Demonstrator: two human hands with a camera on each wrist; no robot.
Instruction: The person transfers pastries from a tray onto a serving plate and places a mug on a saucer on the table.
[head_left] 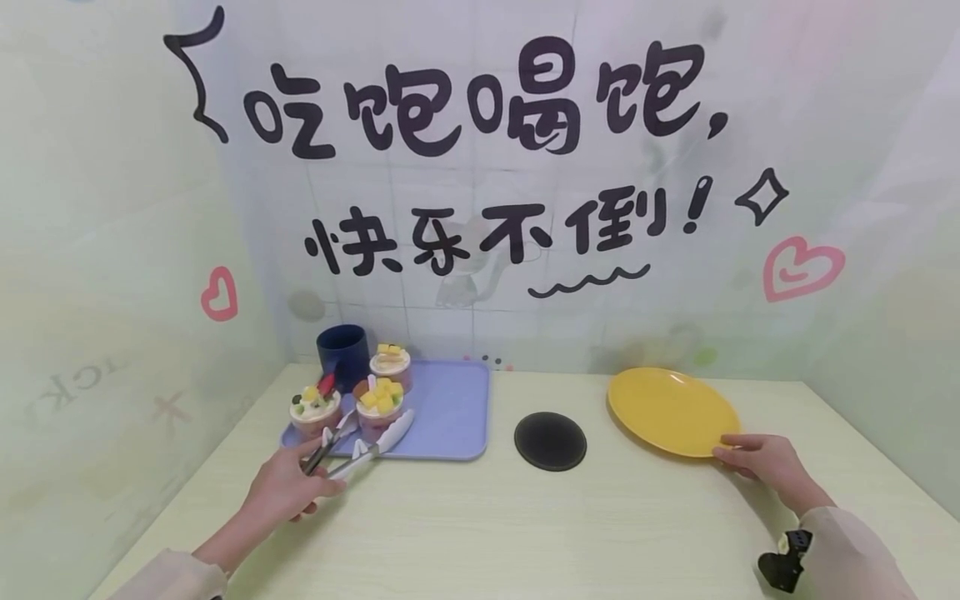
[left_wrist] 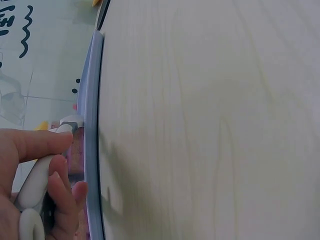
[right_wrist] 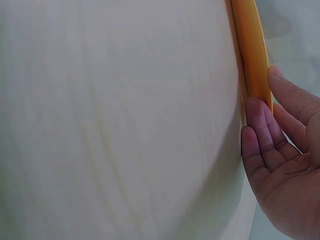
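My left hand (head_left: 287,483) holds a pair of tongs (head_left: 375,446) by the handles, with the tips spread apart around the front fruit-topped dessert cup (head_left: 381,404). A second dessert cup (head_left: 315,412) with a red piece on top stands just left of it, and a third dessert cup (head_left: 391,367) is behind. All three are on a blue-purple tray (head_left: 453,417). On the right, my right hand (head_left: 772,467) pinches the near right rim of a yellow plate (head_left: 671,412), thumb above and fingers beneath, as the right wrist view shows.
A dark blue mug (head_left: 341,354) stands at the tray's back left corner. Between tray and plate lies a round black coaster (head_left: 551,442) on the pale wood table (head_left: 510,533). Printed sheets (head_left: 480,192) rise behind and at both sides.
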